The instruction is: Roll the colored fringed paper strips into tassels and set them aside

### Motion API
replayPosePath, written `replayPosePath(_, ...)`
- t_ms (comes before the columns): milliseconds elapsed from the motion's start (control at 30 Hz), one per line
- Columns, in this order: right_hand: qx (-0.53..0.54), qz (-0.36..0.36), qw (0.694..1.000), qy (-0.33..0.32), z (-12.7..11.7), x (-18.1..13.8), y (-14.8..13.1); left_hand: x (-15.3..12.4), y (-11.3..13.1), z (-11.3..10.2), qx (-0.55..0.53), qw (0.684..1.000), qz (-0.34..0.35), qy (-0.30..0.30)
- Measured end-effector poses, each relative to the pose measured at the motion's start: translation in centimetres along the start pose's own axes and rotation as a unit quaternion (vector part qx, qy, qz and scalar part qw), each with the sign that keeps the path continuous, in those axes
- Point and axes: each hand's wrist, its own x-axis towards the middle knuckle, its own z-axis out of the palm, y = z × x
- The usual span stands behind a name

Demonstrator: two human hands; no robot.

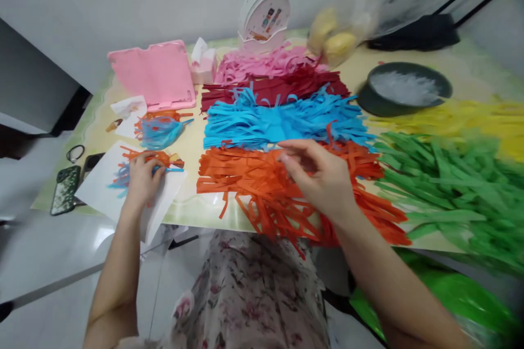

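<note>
At the left, my left hand [143, 174] rests on a small bunch of orange and blue strips [120, 177], its fingers curled and pressed onto them. This bunch lies on a sheet of white paper [98, 185]. My right hand [323, 180] hovers over a wide pile of orange fringed strips [241, 169]. Its thumb and index finger are slightly apart, and I see nothing between them. Behind that pile lies a row of blue fringed strips [270, 120]. A second orange and blue tuft [161, 132] sits just beyond my left hand.
Dark red strips [278, 90] and pink strips [262, 65] lie farther back. At the right are green strips [446, 180], yellow strips [470, 120] and a dark bowl [380, 101] with white contents. A pink case [153, 76] stands back left; a phone [65, 191] lies at the left edge.
</note>
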Motion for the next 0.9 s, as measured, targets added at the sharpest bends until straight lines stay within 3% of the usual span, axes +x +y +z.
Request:
replayPosePath(67,-0.081,-0.027,0.996,-0.004,-1.7,2.6,1.6,-0.3,0.8,-0.3,0.035,0.999,0.019,0.004)
replayPosePath(167,-0.18,-0.039,0.983,-0.006,-4.0,8.3,4.2,0.5,3.8,-3.5,0.092,0.992,0.048,0.067)
replayPosePath(233,-0.236,-0.027,0.971,-0.012,-4.6,12.7,5.8,3.0,7.5,-5.4,0.064,0.987,0.123,0.082)
replayPosePath(300,-0.271,-0.024,0.961,-0.045,-3.9,16.7,7.2,7.3,12.4,-5.5,-0.022,0.974,0.217,0.066)
replayPosePath(400,-0.371,-0.047,0.908,-0.187,-1.7,20.8,9.4,15.3,20.1,-2.0,-0.062,0.956,0.284,-0.047)
replayPosePath(500,-0.416,-0.051,0.869,-0.262,-0.3,22.2,11.6,22.0,24.7,3.6,-0.038,0.946,0.306,-0.101)
replayPosePath(600,-0.445,-0.06,0.845,-0.292,-0.7,22.1,13.4,25.5,25.7,8.1,-0.01,0.942,0.303,-0.147)
replayPosePath(667,-0.452,-0.068,0.838,-0.297,-1.4,21.9,14.1,26.4,25.3,9.6,0.003,0.94,0.298,-0.166)
replayPosePath(900,-0.43,-0.052,0.855,-0.284,-2.0,23.1,15.1,27.3,24.5,9.9,0.01,0.936,0.3,-0.186)
